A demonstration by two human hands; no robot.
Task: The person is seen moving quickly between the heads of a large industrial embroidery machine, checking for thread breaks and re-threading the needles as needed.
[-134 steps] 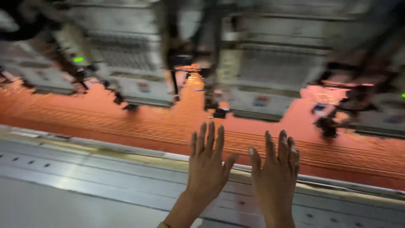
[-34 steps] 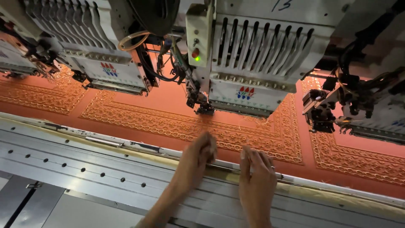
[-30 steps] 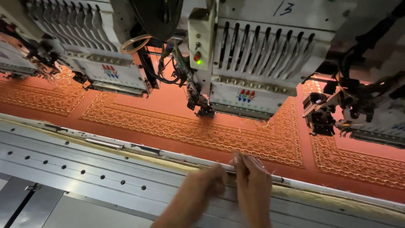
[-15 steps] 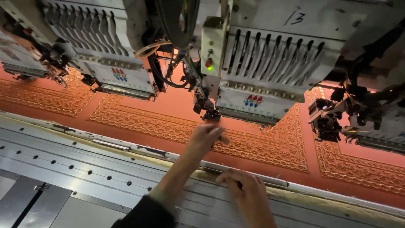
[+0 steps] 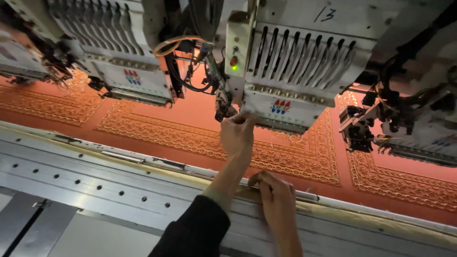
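Left hand touches embroidery head underside (fingers pinched); right hand on frame rail.

Warm, moderately bright light from above, orange fabric evenly lit, soft glare on the metal rail, deep shadow between the machine heads and at the right edge, sharp centre, slight softness and wide-angle stretch toward the corners

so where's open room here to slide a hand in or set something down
Free: the metal rail left of the left hand's sleeve, and the orange fabric between the two embroidery heads. Crowded: under the middle head by the left hand, and around the right hand.
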